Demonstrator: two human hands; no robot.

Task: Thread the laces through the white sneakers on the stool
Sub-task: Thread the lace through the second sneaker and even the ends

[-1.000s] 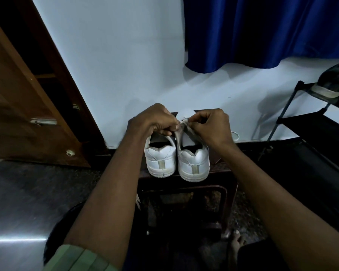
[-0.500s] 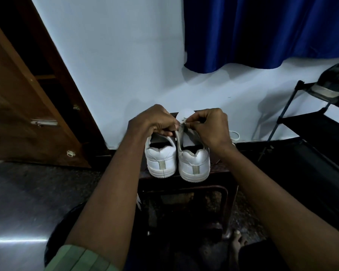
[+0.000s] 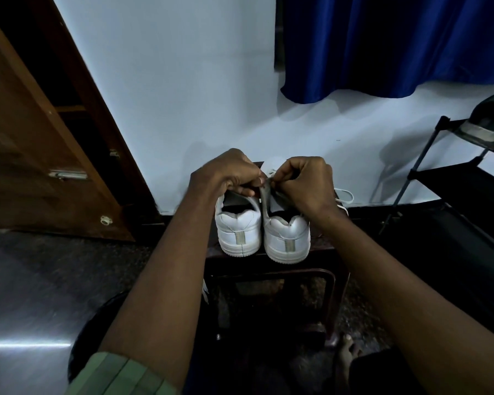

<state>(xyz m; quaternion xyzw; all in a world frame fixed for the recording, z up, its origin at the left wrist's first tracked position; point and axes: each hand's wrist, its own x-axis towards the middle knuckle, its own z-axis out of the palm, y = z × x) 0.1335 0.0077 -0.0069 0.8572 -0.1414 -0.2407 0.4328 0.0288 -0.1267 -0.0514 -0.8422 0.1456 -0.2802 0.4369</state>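
Two white sneakers stand side by side on a dark stool (image 3: 271, 267), heels toward me. My left hand (image 3: 228, 173) hovers over the left sneaker (image 3: 238, 229), its fingers curled and pinching the inner eyelet edge of the right sneaker (image 3: 287, 238). From the other side my right hand (image 3: 304, 181) pinches a white lace (image 3: 343, 195) at that same eyelet edge. A loop of the lace hangs out past my right wrist. Both hands cover the fronts of the sneakers.
A brown wooden door (image 3: 32, 155) stands open at the left. A black shoe rack (image 3: 465, 189) with a cap on top is at the right. A blue curtain (image 3: 391, 44) hangs above. My bare foot (image 3: 348, 349) rests on the floor below the stool.
Both hands stay at the right sneaker's eyelets, with only small finger movements. The sneakers have not moved.
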